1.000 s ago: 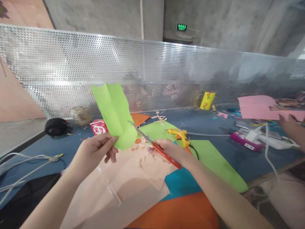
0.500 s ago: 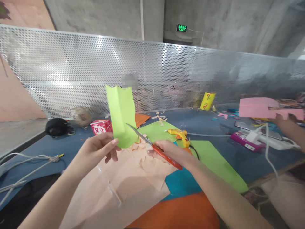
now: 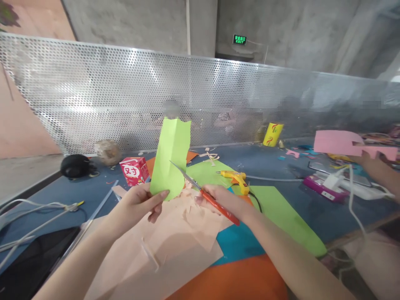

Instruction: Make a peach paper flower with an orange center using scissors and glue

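Note:
Pinched at its lower left corner, a light green paper piece stands up from my left hand. Its bottom right corner is rounded and a crease runs down it. My right hand is closed around the red-handled scissors. The scissors' blades lie at the right edge of the green piece, with the tip in front of its face. Under both hands are peach sheets with small peach scraps on them.
A yellow glue gun lies on green sheets at the right. Blue paper and orange paper are in front. A red box stands behind my left hand. At far right, another person's hand holds pink paper above a power strip.
My left hand has moved right and slightly down, and the green piece has tilted to the right. The scissors stay nearly in place. More of the red box shows.

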